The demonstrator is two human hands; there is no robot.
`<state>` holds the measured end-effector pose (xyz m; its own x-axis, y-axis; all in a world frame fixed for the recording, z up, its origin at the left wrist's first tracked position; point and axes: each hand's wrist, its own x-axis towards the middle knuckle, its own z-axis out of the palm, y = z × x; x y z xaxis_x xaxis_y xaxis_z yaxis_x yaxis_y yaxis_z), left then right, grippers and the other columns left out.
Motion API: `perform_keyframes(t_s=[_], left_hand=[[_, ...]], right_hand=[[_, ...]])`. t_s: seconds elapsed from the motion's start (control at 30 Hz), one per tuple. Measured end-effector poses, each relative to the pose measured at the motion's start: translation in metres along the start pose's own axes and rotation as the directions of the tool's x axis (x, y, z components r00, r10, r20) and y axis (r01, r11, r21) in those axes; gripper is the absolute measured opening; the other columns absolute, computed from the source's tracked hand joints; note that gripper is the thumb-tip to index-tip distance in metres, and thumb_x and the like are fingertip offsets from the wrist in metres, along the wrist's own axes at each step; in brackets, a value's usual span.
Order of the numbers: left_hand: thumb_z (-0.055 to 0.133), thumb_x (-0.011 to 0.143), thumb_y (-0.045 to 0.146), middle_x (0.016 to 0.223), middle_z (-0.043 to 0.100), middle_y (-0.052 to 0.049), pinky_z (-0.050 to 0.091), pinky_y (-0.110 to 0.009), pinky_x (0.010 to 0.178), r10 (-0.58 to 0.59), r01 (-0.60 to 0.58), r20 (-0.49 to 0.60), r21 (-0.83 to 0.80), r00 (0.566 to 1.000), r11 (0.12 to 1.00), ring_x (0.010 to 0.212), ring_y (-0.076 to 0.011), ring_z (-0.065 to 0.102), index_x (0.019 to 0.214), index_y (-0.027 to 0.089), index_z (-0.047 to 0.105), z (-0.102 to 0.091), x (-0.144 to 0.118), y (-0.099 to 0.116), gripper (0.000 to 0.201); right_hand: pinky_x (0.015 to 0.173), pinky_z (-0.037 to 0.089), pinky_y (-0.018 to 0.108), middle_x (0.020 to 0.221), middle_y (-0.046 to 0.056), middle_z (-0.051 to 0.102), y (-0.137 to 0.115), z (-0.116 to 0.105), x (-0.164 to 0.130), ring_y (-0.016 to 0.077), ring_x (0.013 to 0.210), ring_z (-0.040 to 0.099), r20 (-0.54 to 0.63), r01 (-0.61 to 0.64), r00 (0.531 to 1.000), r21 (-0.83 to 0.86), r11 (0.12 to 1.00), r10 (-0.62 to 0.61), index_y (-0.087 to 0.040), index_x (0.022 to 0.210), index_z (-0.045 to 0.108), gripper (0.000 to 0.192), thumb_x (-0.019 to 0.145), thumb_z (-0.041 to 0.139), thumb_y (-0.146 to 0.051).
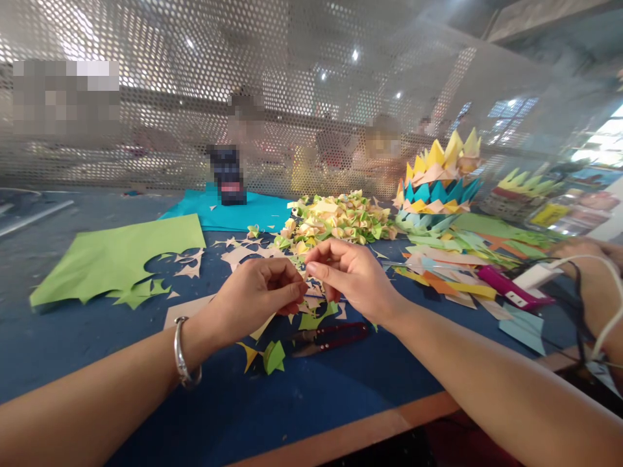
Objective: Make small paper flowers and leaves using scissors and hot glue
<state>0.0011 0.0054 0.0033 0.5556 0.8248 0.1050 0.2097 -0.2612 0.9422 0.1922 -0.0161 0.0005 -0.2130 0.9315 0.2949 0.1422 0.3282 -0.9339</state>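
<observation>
The left hand (260, 292) and the right hand (348, 272) meet just above the blue table (341, 389), fingertips pressed together on a small paper piece (305, 277) pinched between thumb and forefinger of each; the piece is mostly hidden by the fingers, so its colour and fold cannot be told for sure. A thin dark line runs under the right hand's fingers, perhaps a thread or a pen; it is too fine to tell. Just below the hands lie a folded green piece (274, 357), a small yellow scrap (249, 354) and a pair of red-handled snips (331, 337), closed and flat on the table. Behind the hands sits a heap of small folded pieces (341, 224) in green, yellow and cream, which looks like a good share of units already made. To the right of it stands a layered paper crown shape (438, 185) of yellow, peach and teal points, seemingly well along in assembly. On the left a green sheet (111, 256) has a ragged cut-out edge, with much paper left on it, and cut scraps are scattered near it; a teal sheet (228, 211) lies further back. By that showing, cutting and folding are well under way but stock remains. At the right edge another person's hand (588, 250) rests near a pink tool (511, 290) and a white cable (610, 292).
</observation>
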Motion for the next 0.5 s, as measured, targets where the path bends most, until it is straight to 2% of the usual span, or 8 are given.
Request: perform_keyframes(t_s=[0.3,0.37,0.5], left_hand=[[0.066,0.083,0.039,0.065,0.067,-0.001,0.053,-0.029,0.058,0.061,-0.059,-0.008,0.166,0.998,0.984,0.058,-0.0155,0.064,0.077,0.021,0.064,-0.0035,0.0008,-0.0037,0.019],[0.070,0.081,0.041,0.069,0.068,0.000,0.052,-0.029,0.057,0.062,-0.056,-0.039,0.136,0.997,0.989,0.058,-0.0154,0.064,0.083,0.021,0.062,-0.0024,0.0013,-0.0026,0.022],[0.074,0.077,0.036,0.076,0.068,-0.001,0.053,-0.030,0.058,0.072,-0.074,-0.079,-0.027,0.994,0.997,0.061,-0.0157,0.064,0.092,0.020,0.059,0.0011,0.0024,-0.0019,0.026]], right_hand=[[0.043,0.043,0.020,0.074,-0.003,0.061,-0.0009,-0.0027,-0.0005,0.0047,0.047,0.052,0.015,0.006,1.000,-0.047,0.999,-0.006,-0.018,0.088,0.063,0.018,0.088,0.070,-0.035],[0.042,0.043,0.020,0.075,-0.003,0.061,-0.0016,-0.0020,-0.0002,0.0049,0.046,0.053,0.027,0.005,1.000,-0.040,0.999,-0.004,-0.018,0.088,0.063,0.021,0.087,0.071,-0.038],[0.042,0.042,0.020,0.074,-0.003,0.061,-0.0020,-0.0014,-0.0002,0.0051,0.047,0.053,0.048,-0.002,0.999,-0.039,0.999,0.004,-0.018,0.088,0.063,0.022,0.086,0.071,-0.039]])
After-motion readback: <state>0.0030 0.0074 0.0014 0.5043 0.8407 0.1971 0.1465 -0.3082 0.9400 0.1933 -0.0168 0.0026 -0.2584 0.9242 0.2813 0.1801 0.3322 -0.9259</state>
